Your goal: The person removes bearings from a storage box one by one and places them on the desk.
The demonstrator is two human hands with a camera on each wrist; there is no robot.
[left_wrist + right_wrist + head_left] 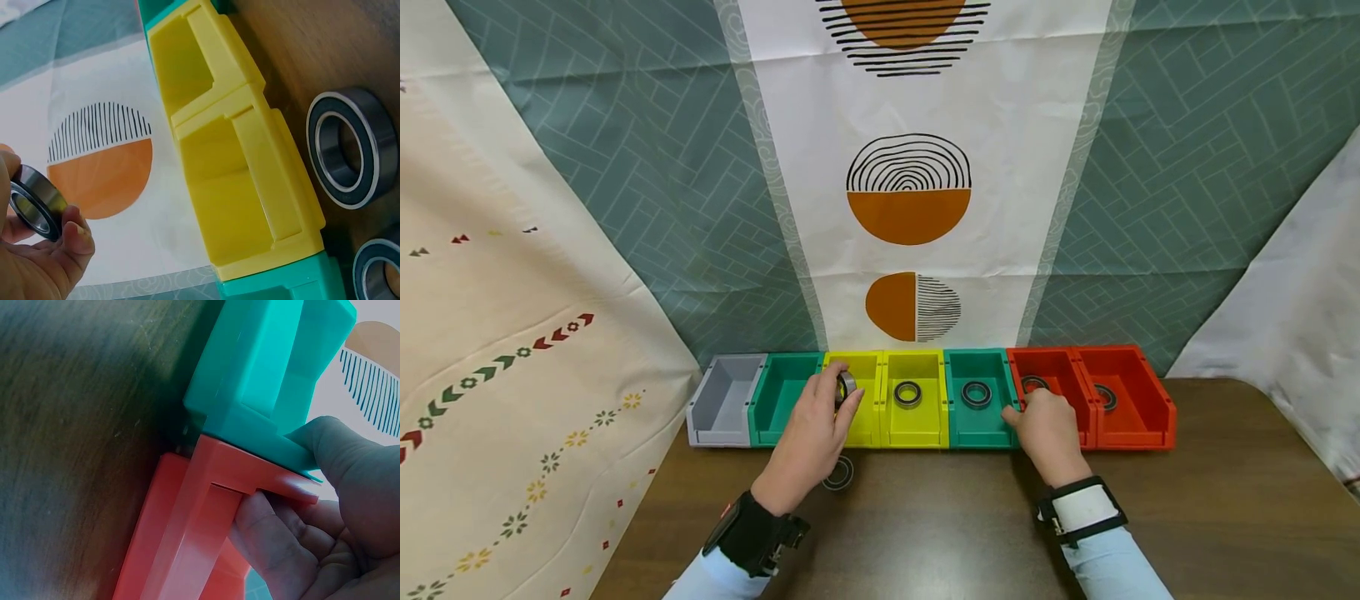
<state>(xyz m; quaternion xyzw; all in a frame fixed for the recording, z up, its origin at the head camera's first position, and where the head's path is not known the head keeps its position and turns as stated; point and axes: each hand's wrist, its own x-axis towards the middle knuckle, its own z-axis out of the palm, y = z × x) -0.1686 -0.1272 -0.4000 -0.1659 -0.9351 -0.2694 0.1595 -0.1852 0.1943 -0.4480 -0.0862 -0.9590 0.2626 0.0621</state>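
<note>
My left hand (pixel 811 429) holds a ball bearing (pixel 846 387) between thumb and fingers, over the left yellow bin (pixel 867 425). In the left wrist view this bearing (pixel 39 200) is tilted, its steel outer ring and dark seal showing. My right hand (pixel 1051 433) pinches the adjoining side walls of the right green bin (pixel 985 437) and the left red bin (pixel 215 469). Its thumb is on the green side, its fingers inside the red bin. Bearings lie in the right yellow bin (pixel 907 394), the right green bin and both red bins; the left red one is partly hidden by my hand.
The bins stand side by side against a patterned cloth (pixel 910 108), with a grey bin (pixel 727 400) and another green bin (pixel 786 392) at the left end. In front, a bearing (pixel 838 473) lies on the wooden table (pixel 940 533); the left wrist view shows a second bearing (pixel 380 272) beside it.
</note>
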